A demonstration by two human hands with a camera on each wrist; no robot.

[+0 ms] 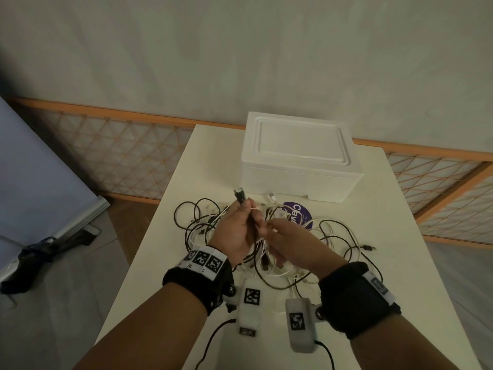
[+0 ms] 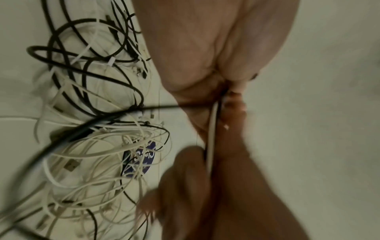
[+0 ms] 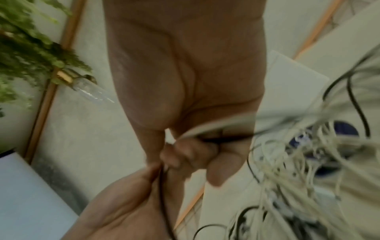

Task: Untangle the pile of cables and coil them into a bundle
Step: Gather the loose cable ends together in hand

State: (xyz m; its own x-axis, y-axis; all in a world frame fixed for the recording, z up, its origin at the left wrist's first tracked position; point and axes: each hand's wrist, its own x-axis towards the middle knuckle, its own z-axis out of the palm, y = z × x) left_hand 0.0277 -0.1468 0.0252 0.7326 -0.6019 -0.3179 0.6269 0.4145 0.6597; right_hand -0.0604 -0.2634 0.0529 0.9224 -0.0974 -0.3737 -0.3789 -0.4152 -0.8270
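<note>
pile of cables (image 1: 269,236), black and white mixed, is lying tangled on the white worktop (image 1: 373,263), just in front of a white foam box (image 1: 298,158) and partly over a purple round sticker (image 1: 297,213). left hand (image 1: 234,233) is gripping a black cable (image 1: 241,197) raised above the pile, its plug end sticking up past the fingers. right hand (image 1: 290,244) is pinching strands, one white and one black, right beside the left hand. wrist views are blurring.

The cable pile (image 1: 266,236) lies on the table (image 1: 386,263), with the box (image 1: 298,158) behind it.
</note>
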